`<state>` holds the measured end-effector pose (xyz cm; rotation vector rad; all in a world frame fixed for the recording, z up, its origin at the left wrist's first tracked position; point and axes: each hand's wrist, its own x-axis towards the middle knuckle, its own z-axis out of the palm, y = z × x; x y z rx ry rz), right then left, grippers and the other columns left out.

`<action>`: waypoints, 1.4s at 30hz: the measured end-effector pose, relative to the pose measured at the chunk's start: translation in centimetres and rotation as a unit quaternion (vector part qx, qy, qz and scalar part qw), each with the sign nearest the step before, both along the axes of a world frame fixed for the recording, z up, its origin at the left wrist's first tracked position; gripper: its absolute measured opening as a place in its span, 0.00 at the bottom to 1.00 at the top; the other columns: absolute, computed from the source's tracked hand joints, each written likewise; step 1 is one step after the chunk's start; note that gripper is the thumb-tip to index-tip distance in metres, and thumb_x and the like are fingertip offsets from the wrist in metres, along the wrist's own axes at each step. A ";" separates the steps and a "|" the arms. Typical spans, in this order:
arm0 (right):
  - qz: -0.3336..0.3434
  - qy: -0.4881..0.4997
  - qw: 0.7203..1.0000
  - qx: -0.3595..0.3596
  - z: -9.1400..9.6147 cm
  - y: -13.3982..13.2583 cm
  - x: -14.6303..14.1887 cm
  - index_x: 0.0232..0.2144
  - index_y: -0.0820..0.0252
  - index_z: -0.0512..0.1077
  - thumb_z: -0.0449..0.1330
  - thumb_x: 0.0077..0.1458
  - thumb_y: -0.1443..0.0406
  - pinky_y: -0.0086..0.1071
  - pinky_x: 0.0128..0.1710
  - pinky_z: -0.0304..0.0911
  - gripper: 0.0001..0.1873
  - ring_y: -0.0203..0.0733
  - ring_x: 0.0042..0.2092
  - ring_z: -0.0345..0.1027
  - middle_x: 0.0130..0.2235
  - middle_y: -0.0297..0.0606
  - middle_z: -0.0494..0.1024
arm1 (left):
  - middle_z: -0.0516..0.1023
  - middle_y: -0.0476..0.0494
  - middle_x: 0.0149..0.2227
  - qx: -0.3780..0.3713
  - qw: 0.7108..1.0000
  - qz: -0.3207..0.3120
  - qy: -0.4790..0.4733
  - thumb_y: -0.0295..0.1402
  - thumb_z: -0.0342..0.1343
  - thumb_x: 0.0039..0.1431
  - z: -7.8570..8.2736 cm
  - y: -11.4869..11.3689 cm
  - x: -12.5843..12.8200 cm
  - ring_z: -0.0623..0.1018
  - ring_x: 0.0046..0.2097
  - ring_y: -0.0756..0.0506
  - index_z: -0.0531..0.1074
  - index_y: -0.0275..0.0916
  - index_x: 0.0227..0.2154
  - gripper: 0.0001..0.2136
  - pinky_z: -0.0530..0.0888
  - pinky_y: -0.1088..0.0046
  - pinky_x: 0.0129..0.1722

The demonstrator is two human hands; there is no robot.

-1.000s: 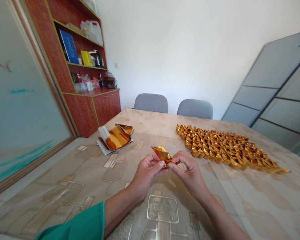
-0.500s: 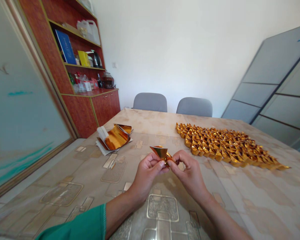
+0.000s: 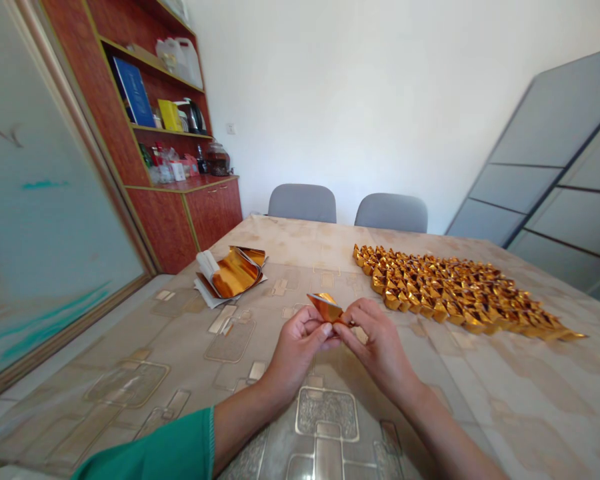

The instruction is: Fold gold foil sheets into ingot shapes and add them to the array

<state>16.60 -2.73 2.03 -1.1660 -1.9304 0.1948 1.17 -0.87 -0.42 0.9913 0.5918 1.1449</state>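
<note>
A small piece of folded gold foil paper (image 3: 325,307) is held above the table between both hands. My left hand (image 3: 296,348) pinches its lower left edge with thumb and fingers closed. My right hand (image 3: 377,347) pinches its right corner, fingers curled together. To the right lies a wide array of several finished gold paper ingots (image 3: 455,290) in rows on the patterned tablecloth (image 3: 130,387). A stack of flat gold sheets (image 3: 233,273) lies on white paper to the left.
Two grey chairs (image 3: 303,202) stand at the table's far side. A red wooden cabinet (image 3: 180,213) with shelves of bottles, a kettle and books fills the left corner. Grey panels (image 3: 555,173) lean against the right wall. A frosted glass door is at left.
The folded gold paper has tilted flatter and sits slightly lower between my fingers; both hands keep their pinch. The view has shifted a little.
</note>
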 end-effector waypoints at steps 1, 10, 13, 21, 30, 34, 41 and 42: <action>0.000 -0.009 1.000 -0.001 -0.1 0.0 0.1 0.27 0.57 0.69 0.59 0.59 0.67 0.34 0.35 0.58 0.07 0.43 0.36 0.65 0.31 0.36 0.68 | 0.79 0.44 0.34 0.000 1.000 -0.002 0.003 0.36 0.64 0.53 0.0 0.0 0.0 0.78 0.35 0.49 0.70 0.35 0.35 0.12 0.76 0.69 0.41; 0.025 0.083 0.995 -0.053 0.0 0.1 -0.3 0.29 0.57 0.68 0.61 0.57 0.66 0.32 0.32 0.60 0.05 0.40 0.33 0.64 0.31 0.34 0.69 | 0.80 0.40 0.39 -0.028 0.999 -0.008 -0.027 0.36 0.63 0.54 0.0 -0.1 0.1 0.80 0.39 0.45 0.71 0.35 0.40 0.14 0.76 0.65 0.44; 0.020 0.132 0.989 -0.057 -0.3 0.2 -0.4 0.28 0.56 0.68 0.61 0.56 0.66 0.32 0.32 0.60 0.05 0.40 0.32 0.64 0.30 0.33 0.70 | 0.80 0.39 0.41 -0.031 0.998 -0.013 -0.053 0.35 0.63 0.54 0.0 -0.1 0.1 0.80 0.43 0.43 0.71 0.35 0.41 0.14 0.75 0.63 0.47; -0.003 0.118 0.992 -0.045 -0.8 0.4 -0.5 0.25 0.57 0.66 0.63 0.53 0.68 0.32 0.30 0.58 0.09 0.39 0.31 0.62 0.28 0.31 0.68 | 0.80 0.40 0.39 -0.057 0.997 -0.017 -0.042 0.35 0.65 0.52 -0.3 -0.2 -0.1 0.80 0.40 0.45 0.72 0.33 0.39 0.14 0.76 0.64 0.45; 0.011 0.239 0.966 -0.098 -1.6 0.7 -0.7 0.33 0.57 0.66 0.64 0.51 0.65 0.31 0.30 0.60 0.10 0.37 0.30 0.62 0.31 0.31 0.68 | 0.80 0.43 0.39 -0.116 0.990 -0.029 -0.077 0.33 0.66 0.51 -0.2 0.1 0.0 0.79 0.42 0.47 0.74 0.35 0.37 0.12 0.74 0.67 0.48; 0.023 0.290 0.947 -0.140 -1.9 0.7 -1.1 0.35 0.56 0.64 0.65 0.50 0.64 0.30 0.29 0.59 0.13 0.36 0.30 0.61 0.29 0.30 0.67 | 0.79 0.45 0.38 -0.126 0.990 -0.021 -0.054 0.34 0.68 0.48 -0.3 0.1 -0.2 0.78 0.39 0.50 0.76 0.36 0.36 0.12 0.74 0.71 0.45; 0.056 0.333 0.920 -0.198 -1.9 1.0 -0.7 0.36 0.56 0.63 0.68 0.46 0.58 0.29 0.26 0.57 0.19 0.36 0.26 0.61 0.25 0.26 0.67 | 0.79 0.45 0.34 -0.145 0.988 -0.041 -0.030 0.34 0.70 0.43 -0.1 0.3 -0.4 0.76 0.32 0.52 0.77 0.33 0.32 0.14 0.73 0.74 0.38; 0.064 0.336 0.916 -0.208 -1.7 1.0 -0.7 0.36 0.55 0.63 0.68 0.46 0.57 0.29 0.26 0.57 0.20 0.36 0.26 0.62 0.25 0.26 0.67 | 0.79 0.45 0.33 -0.144 0.988 -0.040 -0.026 0.34 0.71 0.43 -0.1 0.4 -0.4 0.76 0.32 0.52 0.77 0.33 0.32 0.14 0.73 0.74 0.38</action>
